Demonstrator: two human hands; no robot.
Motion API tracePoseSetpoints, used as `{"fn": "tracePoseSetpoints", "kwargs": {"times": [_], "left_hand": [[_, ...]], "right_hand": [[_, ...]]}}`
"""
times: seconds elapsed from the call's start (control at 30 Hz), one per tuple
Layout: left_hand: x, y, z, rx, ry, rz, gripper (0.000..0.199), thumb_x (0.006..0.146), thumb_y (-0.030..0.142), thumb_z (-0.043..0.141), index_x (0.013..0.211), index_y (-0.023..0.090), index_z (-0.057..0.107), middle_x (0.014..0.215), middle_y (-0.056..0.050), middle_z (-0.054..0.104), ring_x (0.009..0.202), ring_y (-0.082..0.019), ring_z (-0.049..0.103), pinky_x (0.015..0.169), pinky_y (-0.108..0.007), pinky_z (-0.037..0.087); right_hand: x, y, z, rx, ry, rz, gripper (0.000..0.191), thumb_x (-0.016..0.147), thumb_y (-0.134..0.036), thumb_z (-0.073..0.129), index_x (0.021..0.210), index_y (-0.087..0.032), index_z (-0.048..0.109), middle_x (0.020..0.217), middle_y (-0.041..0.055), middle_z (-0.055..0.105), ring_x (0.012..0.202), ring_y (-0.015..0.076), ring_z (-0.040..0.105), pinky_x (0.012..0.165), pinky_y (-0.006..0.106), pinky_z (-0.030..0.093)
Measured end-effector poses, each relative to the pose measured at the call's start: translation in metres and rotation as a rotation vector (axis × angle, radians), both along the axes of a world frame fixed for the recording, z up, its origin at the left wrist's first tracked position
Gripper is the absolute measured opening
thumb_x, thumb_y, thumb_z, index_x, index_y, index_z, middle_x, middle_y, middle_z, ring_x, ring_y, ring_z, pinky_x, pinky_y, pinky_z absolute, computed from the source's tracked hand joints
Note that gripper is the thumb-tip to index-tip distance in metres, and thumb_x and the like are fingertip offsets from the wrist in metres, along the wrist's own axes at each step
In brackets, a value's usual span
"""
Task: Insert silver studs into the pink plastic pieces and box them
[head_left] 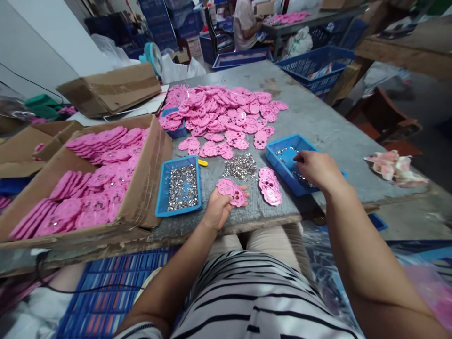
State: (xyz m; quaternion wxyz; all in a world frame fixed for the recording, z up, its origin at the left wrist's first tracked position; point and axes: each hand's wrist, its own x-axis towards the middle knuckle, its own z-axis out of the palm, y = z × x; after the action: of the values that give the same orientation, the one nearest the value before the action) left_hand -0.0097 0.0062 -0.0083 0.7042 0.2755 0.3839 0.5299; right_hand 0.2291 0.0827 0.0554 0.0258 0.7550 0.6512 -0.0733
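Note:
My left hand (218, 207) is closed on a pink plastic piece (231, 192) with rounded lobes and small holes, held just above the table's near edge. My right hand (313, 167) reaches into a blue tray (276, 162) of small metal parts, fingertips pinched together; whatever they hold is too small to make out. Between the hands lies another pink piece (270, 187) on the tabletop. Behind it is a loose pile of small shiny metal parts (240, 166). A second blue tray (161, 190), filled with similar bits, stands left of my left hand.
A large heap of pink pieces (219, 110) covers the table's middle. At left, a cardboard box (162, 146) holds stacked pink pieces. A yellow object (202, 163) lies beside the left tray. Crumpled wrapping (395, 168) sits at right. Another person (246, 26) works in the background.

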Motion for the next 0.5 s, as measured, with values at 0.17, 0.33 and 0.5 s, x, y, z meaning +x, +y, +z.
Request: {"fn": "tracePoseSetpoints", "kwargs": {"times": [0.17, 0.33, 0.5], "left_hand": [[0.0007, 0.0001, -0.0006, 0.002, -0.003, 0.000, 0.040, 0.060, 0.014, 0.063, 0.098, 0.017, 0.047, 0.092, -0.010, 0.073, 0.099, -0.032, 0.068, 0.083, -0.049, 0.055], [0.0017, -0.0002, -0.0005, -0.005, -0.012, -0.006, 0.042, 0.060, 0.016, 0.064, 0.099, 0.016, 0.048, 0.093, -0.011, 0.072, 0.097, -0.033, 0.069, 0.081, -0.049, 0.055], [0.0027, -0.0004, 0.0001, -0.012, -0.018, 0.009, 0.041, 0.060, 0.017, 0.065, 0.098, 0.016, 0.049, 0.092, -0.011, 0.072, 0.095, -0.032, 0.069, 0.078, -0.046, 0.056]], "right_hand": [[-0.0012, 0.0075, -0.0033, -0.198, -0.089, 0.035, 0.035, 0.085, -0.024, 0.046, 0.111, -0.018, 0.069, 0.117, 0.0158, 0.068, 0.106, 0.0302, 0.065, 0.072, 0.032, 0.047], [-0.0047, 0.0046, -0.0040, -0.202, -0.097, 0.040, 0.034, 0.086, -0.026, 0.044, 0.103, -0.017, 0.071, 0.113, 0.0181, 0.069, 0.102, 0.0290, 0.066, 0.071, 0.031, 0.047], [0.0005, 0.0036, -0.0053, -0.080, -0.058, 0.034, 0.033, 0.085, -0.022, 0.042, 0.103, -0.015, 0.069, 0.104, 0.0186, 0.072, 0.092, 0.0277, 0.069, 0.064, 0.031, 0.045]]}}
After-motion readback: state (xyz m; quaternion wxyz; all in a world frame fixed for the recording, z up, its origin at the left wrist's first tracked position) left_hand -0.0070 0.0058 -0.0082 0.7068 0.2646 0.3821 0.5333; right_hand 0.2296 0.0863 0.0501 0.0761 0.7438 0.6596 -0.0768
